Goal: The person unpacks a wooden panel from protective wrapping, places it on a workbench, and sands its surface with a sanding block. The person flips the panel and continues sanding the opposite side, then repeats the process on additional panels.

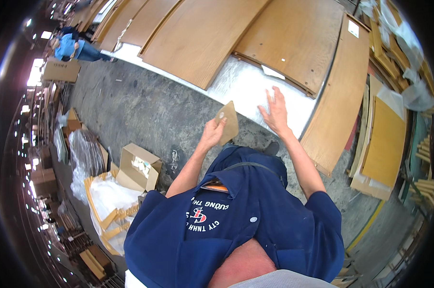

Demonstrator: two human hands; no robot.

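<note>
My left hand [212,133] pinches a stiff tan sheet [231,126] between thumb and fingers, in front of the table edge. It looks like sandpaper or card; which one I cannot tell. A small pale round spot shows beside the thumb. My right hand [276,113] is open, fingers spread, over the white-covered tabletop [236,89], holding nothing. Whether it touches that cover I cannot tell. Just beyond its fingertips lies a brown wooden panel [289,43] with a raised edge strip and a white paper piece [273,72] at its near side.
A long wooden panel [339,96] lies to the right, a broad one [202,38] to the left. Boards [382,139] lean at the far right. On the left stand an open carton [139,168] and plastic-wrapped pieces [85,158]. Another person [73,48] stands at the far left.
</note>
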